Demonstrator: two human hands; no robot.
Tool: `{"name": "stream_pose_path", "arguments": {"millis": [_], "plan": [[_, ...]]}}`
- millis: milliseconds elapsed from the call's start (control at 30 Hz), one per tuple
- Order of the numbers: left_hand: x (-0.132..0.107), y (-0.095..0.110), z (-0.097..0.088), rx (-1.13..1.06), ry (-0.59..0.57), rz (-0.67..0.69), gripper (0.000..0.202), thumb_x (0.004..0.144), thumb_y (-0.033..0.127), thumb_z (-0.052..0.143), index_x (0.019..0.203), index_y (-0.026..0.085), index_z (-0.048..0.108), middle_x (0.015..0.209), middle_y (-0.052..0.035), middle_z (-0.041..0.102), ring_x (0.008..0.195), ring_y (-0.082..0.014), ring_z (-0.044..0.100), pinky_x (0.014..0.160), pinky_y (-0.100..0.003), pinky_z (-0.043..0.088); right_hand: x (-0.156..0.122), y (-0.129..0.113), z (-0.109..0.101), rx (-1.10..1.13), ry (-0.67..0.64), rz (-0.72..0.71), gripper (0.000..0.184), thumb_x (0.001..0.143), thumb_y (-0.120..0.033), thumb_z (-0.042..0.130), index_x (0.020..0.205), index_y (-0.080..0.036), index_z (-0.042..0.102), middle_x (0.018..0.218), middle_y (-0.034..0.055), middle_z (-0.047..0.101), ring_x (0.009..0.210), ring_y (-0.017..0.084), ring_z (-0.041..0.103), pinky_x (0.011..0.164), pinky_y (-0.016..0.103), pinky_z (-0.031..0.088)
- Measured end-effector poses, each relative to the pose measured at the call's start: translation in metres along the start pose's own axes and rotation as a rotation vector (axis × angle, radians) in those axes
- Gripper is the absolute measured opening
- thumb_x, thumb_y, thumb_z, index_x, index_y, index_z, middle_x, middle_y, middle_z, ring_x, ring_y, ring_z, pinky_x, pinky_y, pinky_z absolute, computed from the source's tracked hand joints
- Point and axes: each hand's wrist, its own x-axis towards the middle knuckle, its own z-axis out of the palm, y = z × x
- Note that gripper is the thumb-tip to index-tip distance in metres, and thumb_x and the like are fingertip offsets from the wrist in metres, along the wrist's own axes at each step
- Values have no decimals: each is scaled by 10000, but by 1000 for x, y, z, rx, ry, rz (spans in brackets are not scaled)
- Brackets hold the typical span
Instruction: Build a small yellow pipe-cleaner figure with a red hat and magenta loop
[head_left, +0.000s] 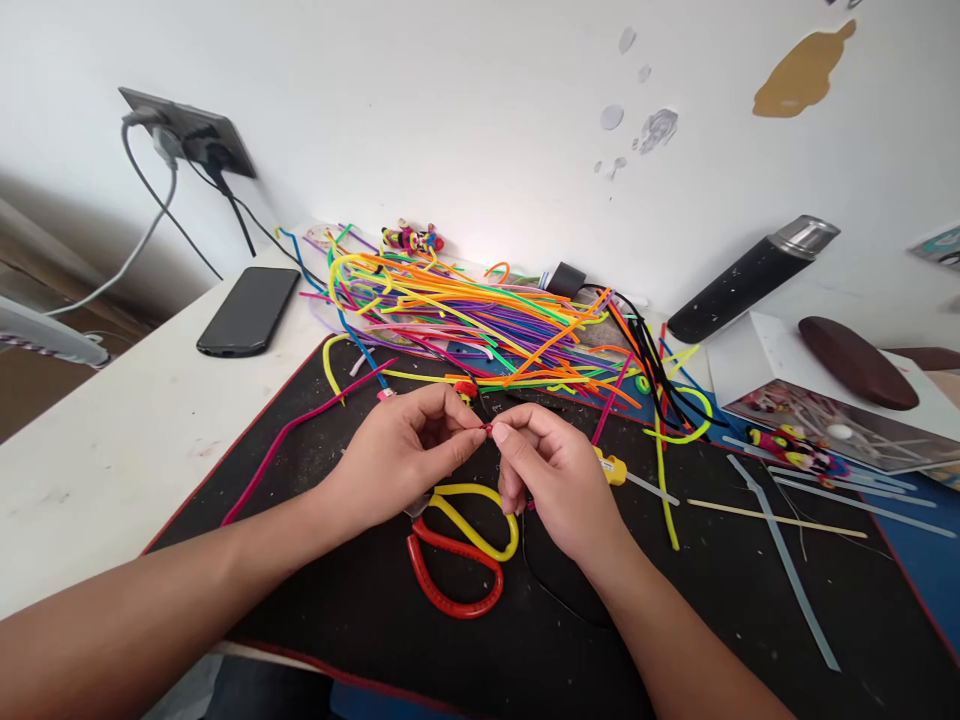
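My left hand (pixel 420 440) and my right hand (pixel 551 470) meet fingertip to fingertip above the black mat (pixel 360 610). Both pinch a small dark red piece of what looks like pipe cleaner (pixel 487 429); most of it is hidden by the fingers. A bit of magenta shows under my right hand. Just below the hands lie scissors with one yellow and one red handle (pixel 457 605), their blades partly covered by my left hand. To the right of my right hand is a yellow glue gun (pixel 611 467) with a clear stick. A long magenta pipe cleaner (pixel 281 435) lies left of my left hand.
Behind the hands spreads a heap of coloured pipe cleaners (pixel 480 320), with a small colourful figure (pixel 412 238). A phone (pixel 250 310) lies at left. A black flask (pixel 742 280), a box (pixel 825 420), glue sticks (pixel 900 500) and a wooden stick (pixel 776 518) are at right.
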Motion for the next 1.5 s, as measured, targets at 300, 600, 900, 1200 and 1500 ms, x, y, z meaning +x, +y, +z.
{"name": "stream_pose_path", "arguments": {"millis": [300,600,900,1200,1500], "plan": [[1,3,-3,-6,-65,-29,195,920,364,758,891,172,752,745,-6,697,580,-104,572,528,-203,495,2,0,2,12,35,-3,290,920,-485,724,854,-223,617,461,-111,467,378,117,544,418,203,409],[0,-1,-5,18,-71,12,214,920,384,778,941,172,789,762,-11,708,589,-106,578,532,-199,496,0,-1,2,-13,45,-13,259,918,-459,706,848,-231,604,476,-96,512,372,117,534,411,205,388],[0,-1,-5,29,-55,30,239,930,403,791,941,165,807,755,-24,731,583,-114,595,536,-208,502,-2,-1,1,-52,46,-33,241,932,-440,679,841,-229,605,497,-77,560,388,111,529,433,208,401],[1,-2,-6,47,-46,50,201,924,366,787,916,167,808,767,-25,739,592,-112,599,541,-201,510,-2,1,0,-88,50,-58,216,947,-418,675,853,-234,613,508,-80,554,397,115,542,433,211,415],[2,-3,-6,23,-59,47,163,927,325,779,923,164,804,787,-24,739,581,-106,606,536,-195,514,-1,1,1,-67,47,-46,211,945,-412,671,855,-235,600,511,-85,551,396,113,539,430,203,415]]}}
